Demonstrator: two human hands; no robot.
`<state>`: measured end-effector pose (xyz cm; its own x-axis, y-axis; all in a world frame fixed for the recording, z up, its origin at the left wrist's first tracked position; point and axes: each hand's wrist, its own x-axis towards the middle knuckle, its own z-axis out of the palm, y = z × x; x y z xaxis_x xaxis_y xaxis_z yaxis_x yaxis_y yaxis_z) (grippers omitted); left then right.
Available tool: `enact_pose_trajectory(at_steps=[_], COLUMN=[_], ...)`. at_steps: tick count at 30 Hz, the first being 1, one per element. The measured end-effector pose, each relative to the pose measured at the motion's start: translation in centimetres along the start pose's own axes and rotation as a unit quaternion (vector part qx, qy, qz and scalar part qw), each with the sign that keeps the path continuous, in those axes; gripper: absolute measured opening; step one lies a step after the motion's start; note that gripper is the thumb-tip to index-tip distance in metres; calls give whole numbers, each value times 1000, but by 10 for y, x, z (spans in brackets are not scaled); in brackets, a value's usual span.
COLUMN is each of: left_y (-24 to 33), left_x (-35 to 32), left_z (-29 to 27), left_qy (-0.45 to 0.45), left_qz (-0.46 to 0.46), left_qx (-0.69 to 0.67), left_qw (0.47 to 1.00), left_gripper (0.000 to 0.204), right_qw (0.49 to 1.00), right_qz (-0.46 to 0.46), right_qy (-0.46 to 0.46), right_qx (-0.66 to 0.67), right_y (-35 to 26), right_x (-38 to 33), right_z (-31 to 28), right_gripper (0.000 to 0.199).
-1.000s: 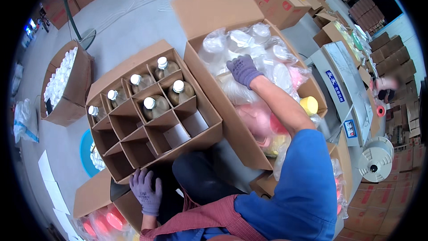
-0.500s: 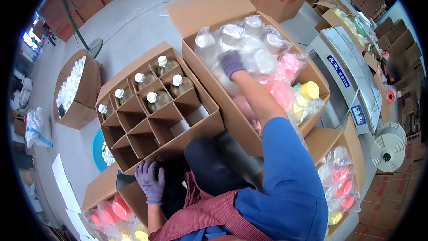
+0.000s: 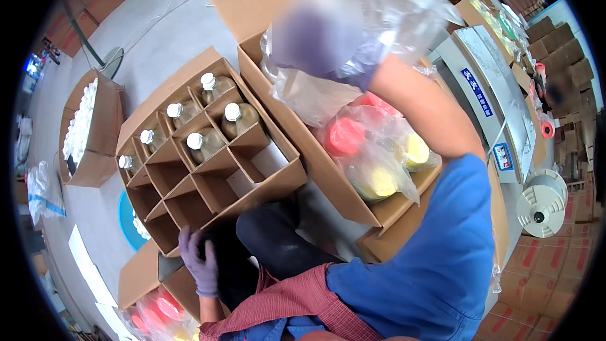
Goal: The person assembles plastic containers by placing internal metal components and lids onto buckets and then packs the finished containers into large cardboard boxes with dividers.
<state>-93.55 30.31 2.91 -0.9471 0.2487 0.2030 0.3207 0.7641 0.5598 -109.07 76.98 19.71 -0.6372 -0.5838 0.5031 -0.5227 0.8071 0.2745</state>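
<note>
Head view. The right hand [image 3: 328,35], in a purple glove and blurred, is raised close to the camera and grips a bag-wrapped bottle [image 3: 385,0] in crinkled clear plastic, held above the open supply carton [image 3: 315,151]. That carton holds further bagged bottles with red [image 3: 346,136] and yellow caps [image 3: 416,149]. The left hand [image 3: 199,264], also gloved, rests with fingers curled on the near lower corner of the divided carton [image 3: 278,180], holding its edge. Six brown bottles with white caps [image 3: 232,112] stand upright in the far cells; the near cells stand open. A box of white caps [image 3: 104,120] sits at left
</note>
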Motion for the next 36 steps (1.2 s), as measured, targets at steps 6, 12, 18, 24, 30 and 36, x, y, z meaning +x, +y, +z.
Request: enact_pose_trajectory(at_steps=[6, 12, 18, 24, 30, 36], left_y=[22, 65, 142, 95, 2, -11], left_x=[44, 2, -37, -18, -123, -41], left_z=[-73, -216, -201, -162, -9, -118], left_qy=[75, 136, 59, 61, -11, 155], left_qz=[31, 118, 211, 96, 32, -21], left_qx=[-292, -345, -72, -464, -344, -366], left_qw=[953, 921, 973, 878, 938, 917], left_gripper=[61, 69, 27, 43, 61, 56], right_qw=[987, 618, 585, 499, 827, 839], right_qz=[53, 385, 321, 266, 176, 161], right_qy=[146, 85, 65, -34, 234, 66], right_qx=[37, 680, 742, 824, 479, 516], right_y=[-60, -182, -293, -397, -289, -279], right_x=[20, -20, -20, -107, 20, 64], right_z=[-134, -74, 16, 66, -70, -15], right_gripper=[11, 46, 59, 56, 28, 21])
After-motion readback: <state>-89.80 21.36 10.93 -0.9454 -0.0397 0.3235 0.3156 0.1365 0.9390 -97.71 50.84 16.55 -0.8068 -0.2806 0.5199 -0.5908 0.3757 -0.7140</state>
